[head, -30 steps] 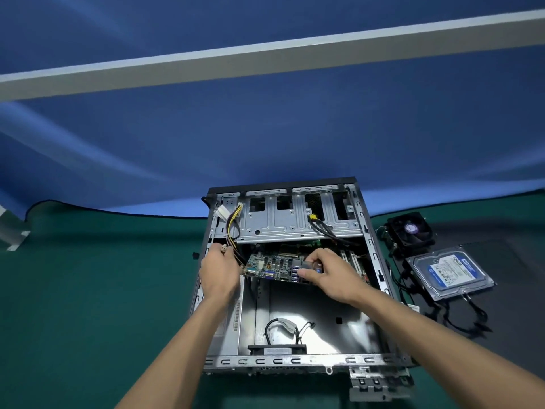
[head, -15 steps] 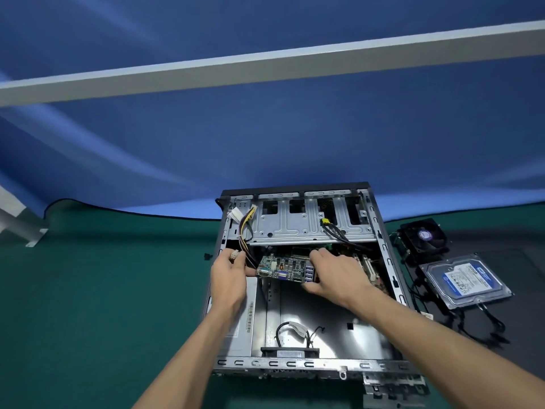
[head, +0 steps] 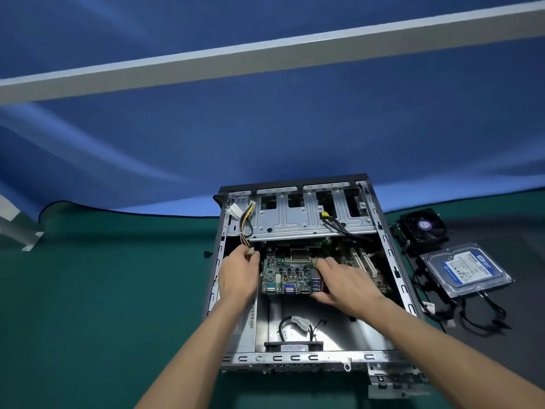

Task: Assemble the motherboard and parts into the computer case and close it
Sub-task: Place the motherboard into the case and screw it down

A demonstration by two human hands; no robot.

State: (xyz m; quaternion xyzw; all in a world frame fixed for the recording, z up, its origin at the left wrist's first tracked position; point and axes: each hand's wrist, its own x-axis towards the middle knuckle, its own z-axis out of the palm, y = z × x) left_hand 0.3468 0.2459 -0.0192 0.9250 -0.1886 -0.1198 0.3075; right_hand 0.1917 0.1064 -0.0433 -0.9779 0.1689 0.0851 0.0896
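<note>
Item: motherboard (head: 290, 274), green, densely populated, lying tilted inside the open computer case (head: 392, 261), its far edge tucking under the metal drive cage (head: 298, 219), its port edge facing the person. The case is lying on its side on the green table (head: 103, 290).

Left hand (head: 236, 276): sitting at the board's left edge, its grip pinching a small white connector (head: 250, 251) on the yellow and black cable (head: 244, 228).

Right hand (head: 345, 284): its grip grasping the board's near right corner by the ports, fingers spread over the top.

Handling, as judged: light, stiff, fragile; sharp solder points beneath; flexing is risking cracked traces. Best taken by bare edges or the metal port block, never by chips or slots.

Nearby, right of the case: cooler fan (head: 423, 228), hard drive (head: 466, 270), black cables (head: 472, 314).
</note>
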